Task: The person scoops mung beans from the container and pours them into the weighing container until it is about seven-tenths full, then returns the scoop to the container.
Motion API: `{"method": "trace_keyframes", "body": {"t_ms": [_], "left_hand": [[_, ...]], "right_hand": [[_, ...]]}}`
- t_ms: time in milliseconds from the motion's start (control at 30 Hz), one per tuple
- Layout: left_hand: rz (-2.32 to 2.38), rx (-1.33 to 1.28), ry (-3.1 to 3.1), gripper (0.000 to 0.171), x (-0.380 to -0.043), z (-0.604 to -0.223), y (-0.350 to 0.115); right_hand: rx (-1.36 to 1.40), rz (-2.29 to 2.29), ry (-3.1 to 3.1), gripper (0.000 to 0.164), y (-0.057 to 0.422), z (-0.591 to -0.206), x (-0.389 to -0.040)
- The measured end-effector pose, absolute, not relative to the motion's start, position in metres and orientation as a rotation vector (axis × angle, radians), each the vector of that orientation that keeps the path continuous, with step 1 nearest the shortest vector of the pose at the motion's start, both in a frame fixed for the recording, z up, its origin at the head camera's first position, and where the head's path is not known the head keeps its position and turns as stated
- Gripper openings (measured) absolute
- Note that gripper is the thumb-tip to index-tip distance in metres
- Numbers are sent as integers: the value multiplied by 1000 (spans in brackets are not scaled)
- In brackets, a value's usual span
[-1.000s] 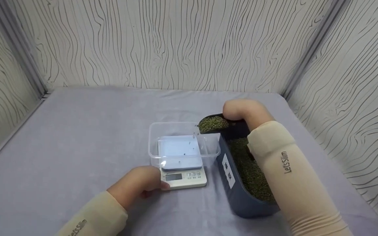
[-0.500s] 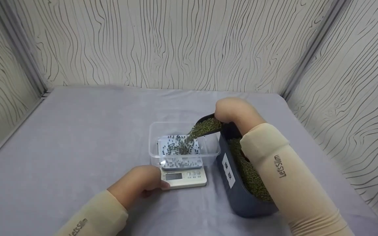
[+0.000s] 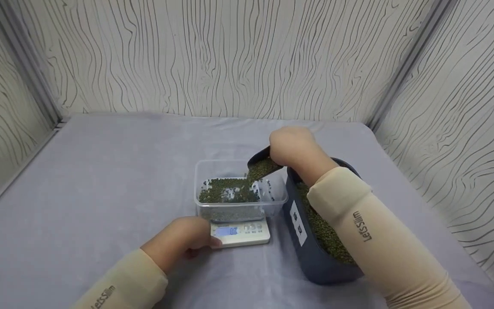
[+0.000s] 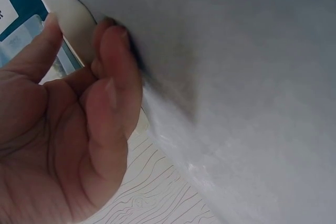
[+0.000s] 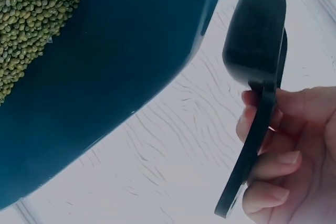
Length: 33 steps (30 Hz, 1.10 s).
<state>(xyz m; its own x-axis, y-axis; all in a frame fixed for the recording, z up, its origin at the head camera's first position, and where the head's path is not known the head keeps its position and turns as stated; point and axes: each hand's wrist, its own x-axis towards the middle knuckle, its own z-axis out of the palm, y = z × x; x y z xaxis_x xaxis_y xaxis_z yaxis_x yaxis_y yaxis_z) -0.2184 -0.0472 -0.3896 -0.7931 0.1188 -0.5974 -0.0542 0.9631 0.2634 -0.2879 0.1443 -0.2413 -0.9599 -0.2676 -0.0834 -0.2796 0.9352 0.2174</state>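
My right hand point(image 3: 292, 146) grips a black scoop point(image 5: 257, 30) by its handle, tilted down to the left. Mung beans point(image 3: 260, 169) slide from its lip into a clear plastic box point(image 3: 240, 205), where they spread over most of the bottom. Beneath the box is a white kitchen scale point(image 3: 251, 238), its display lit but too small to read. My left hand point(image 3: 185, 238) holds the scale's near left corner, thumb on top. In the left wrist view the curled fingers point(image 4: 113, 98) lie along its side. A dark blue bin point(image 3: 330, 272) of mung beans stands right of the box.
A white label point(image 3: 298, 223) is stuck on the bin's left side. Pale purple cloth point(image 3: 114, 171) covers the table. White panels with a wood-grain pattern point(image 3: 212, 56) enclose the back and sides.
My right hand has moved left and tipped the scoop further. Beans now cover much of the box's bottom, where only a few fell before. The scale display has lit up; my left hand stays put.
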Motion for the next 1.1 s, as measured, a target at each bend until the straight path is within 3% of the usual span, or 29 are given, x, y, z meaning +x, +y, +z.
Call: {"method": "trace_keyframes", "body": {"t_ms": [533,1100], "left_hand": [[378,38,2460,50,-218,-390,-48],[444,48,2451,49,-216,-388,-50]], "right_hand": [[-451,620,3083,10,129,-243,-277],[-588,61,2868,17,168,-237,-297]]}}
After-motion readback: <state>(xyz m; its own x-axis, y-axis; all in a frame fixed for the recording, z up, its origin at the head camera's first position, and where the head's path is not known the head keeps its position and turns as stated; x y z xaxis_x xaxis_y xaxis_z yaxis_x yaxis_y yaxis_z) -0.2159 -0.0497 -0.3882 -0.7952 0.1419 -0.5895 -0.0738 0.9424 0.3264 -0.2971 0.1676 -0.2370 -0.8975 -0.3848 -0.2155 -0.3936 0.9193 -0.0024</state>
